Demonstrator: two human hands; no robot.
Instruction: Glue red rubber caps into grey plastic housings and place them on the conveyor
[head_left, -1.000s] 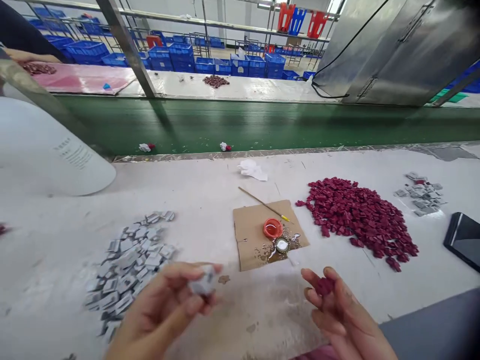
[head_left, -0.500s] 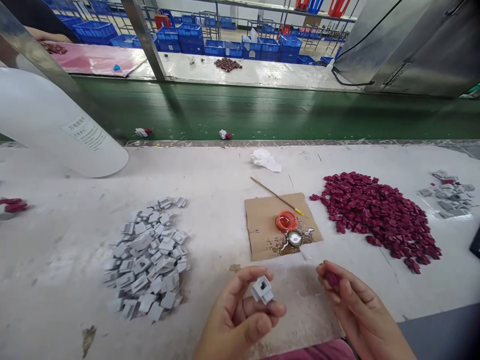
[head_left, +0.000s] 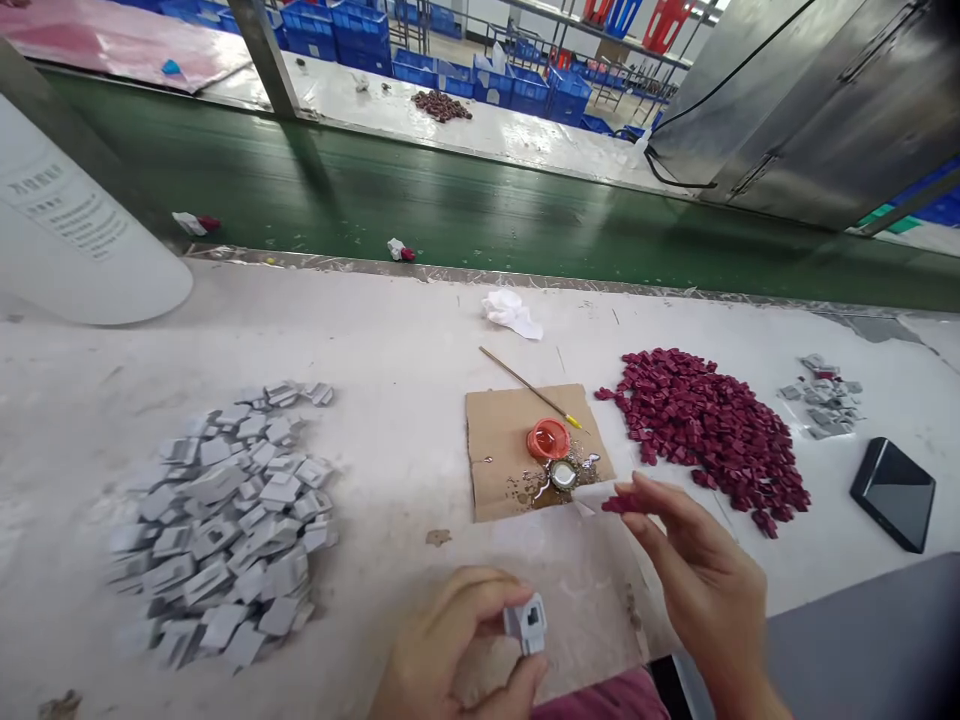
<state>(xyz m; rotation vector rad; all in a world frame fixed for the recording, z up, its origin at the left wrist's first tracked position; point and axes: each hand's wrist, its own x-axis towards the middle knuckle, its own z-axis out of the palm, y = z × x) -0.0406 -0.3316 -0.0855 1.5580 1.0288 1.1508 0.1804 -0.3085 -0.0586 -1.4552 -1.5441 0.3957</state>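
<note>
Between the thumb and fingers of my left hand [head_left: 472, 645] is a small grey plastic block [head_left: 532, 624], its square hole facing up. My right hand [head_left: 694, 570] pinches a small maroon piece [head_left: 619, 503] at the near right corner of a cardboard sheet [head_left: 495, 420]. Just left of that piece, a bottle cap [head_left: 563, 475] with shiny liquid sits amid wet stains on the cardboard. Behind it stands a red round container [head_left: 547, 438] of liquid. A thin brush [head_left: 529, 385] with a yellow end lies across the cardboard's far edge.
A heap of grey blocks [head_left: 232, 530] lies at left, a heap of maroon pieces [head_left: 705, 430] at right. A black device [head_left: 894, 493] and smaller grey pile [head_left: 825, 395] are farther right. Crumpled tissue [head_left: 511, 312] lies before the green conveyor belt [head_left: 480, 210]. A white cylinder [head_left: 82, 230] stands left.
My right hand has moved forward and left with the maroon piece, up to the cardboard's corner. My left hand has turned the grey block. The camera view has tilted and shifted right.
</note>
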